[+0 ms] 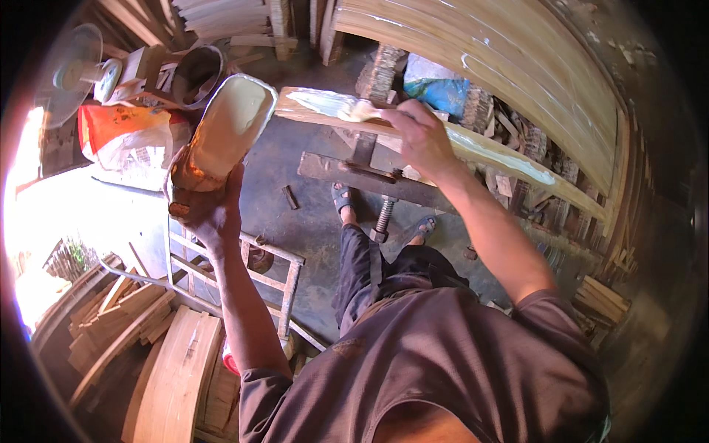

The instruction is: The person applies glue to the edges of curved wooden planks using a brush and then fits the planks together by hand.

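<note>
My left hand (210, 210) is closed around the base of a cut-open plastic container (235, 118). Whitish glue coats its inside, and brown stains mark its lower end. My right hand (425, 140) grips a brush (362, 111), its handle mostly hidden by my fingers. The bristles touch the left part of a long, narrow wooden board (546, 188). Wet white glue (317, 100) is smeared along the board's top, on both sides of my right hand.
In front of me is a metal clamp bar (347, 170) with a threaded screw (384, 218). Wide glued boards (509, 66) lie beyond the narrow one. A metal frame (269, 273), a fan (74, 70), a bucket (198, 74) and stacked wood (173, 373) stand to the left.
</note>
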A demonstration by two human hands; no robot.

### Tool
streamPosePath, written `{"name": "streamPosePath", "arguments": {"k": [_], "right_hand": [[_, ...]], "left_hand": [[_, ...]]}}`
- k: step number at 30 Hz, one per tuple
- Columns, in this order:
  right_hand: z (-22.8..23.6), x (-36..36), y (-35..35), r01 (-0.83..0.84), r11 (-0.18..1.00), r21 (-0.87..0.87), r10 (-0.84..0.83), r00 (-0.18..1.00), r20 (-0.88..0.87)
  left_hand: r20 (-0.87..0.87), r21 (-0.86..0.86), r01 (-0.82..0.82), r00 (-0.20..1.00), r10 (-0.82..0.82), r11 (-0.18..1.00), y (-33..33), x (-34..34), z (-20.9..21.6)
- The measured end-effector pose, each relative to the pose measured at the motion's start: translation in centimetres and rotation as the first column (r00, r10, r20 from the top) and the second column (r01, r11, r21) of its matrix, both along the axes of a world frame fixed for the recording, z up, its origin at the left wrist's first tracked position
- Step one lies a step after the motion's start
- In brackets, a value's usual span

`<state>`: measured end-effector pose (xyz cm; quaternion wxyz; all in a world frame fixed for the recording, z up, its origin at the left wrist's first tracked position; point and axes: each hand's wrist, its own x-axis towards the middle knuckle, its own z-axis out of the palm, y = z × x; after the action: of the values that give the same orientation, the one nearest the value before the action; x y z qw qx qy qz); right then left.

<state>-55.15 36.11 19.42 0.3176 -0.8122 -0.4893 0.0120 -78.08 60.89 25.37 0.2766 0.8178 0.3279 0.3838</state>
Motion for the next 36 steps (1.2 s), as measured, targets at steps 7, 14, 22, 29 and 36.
{"name": "streamPosePath", "arguments": {"k": [7, 14, 22, 29, 36], "right_hand": [[2.7, 5.2, -21.8, 0.088, 0.977, -0.195, -0.090, 0.996, -0.004], [2.0, 12.2, -47.9, 0.302, 0.944, -0.137, -0.296, 0.953, 0.063], [1.1, 15.9, -69.3, 0.542, 0.824, -0.163, -0.531, 0.840, 0.108], [10.0, 11.0, -70.8, 0.763, 0.645, 0.041, -0.761, 0.646, -0.048], [12.4, 7.2, -63.2, 0.567, 0.824, 0.010, -0.550, 0.795, 0.257]], "left_hand": [[0.080, -0.034, 0.118, 0.990, -0.115, 0.992, -9.8, 4.2, -0.8], [-0.014, 0.097, 0.228, 0.974, -0.228, 0.969, -26.2, 11.3, 1.7], [0.011, 0.019, 0.486, 0.874, -0.486, 0.874, -43.9, 17.9, 3.0], [0.021, -0.100, 0.687, 0.724, -0.689, 0.720, -55.3, 23.3, 3.9], [0.014, 0.137, 0.822, 0.556, -0.831, 0.552, -64.3, 25.7, 4.4]]}}
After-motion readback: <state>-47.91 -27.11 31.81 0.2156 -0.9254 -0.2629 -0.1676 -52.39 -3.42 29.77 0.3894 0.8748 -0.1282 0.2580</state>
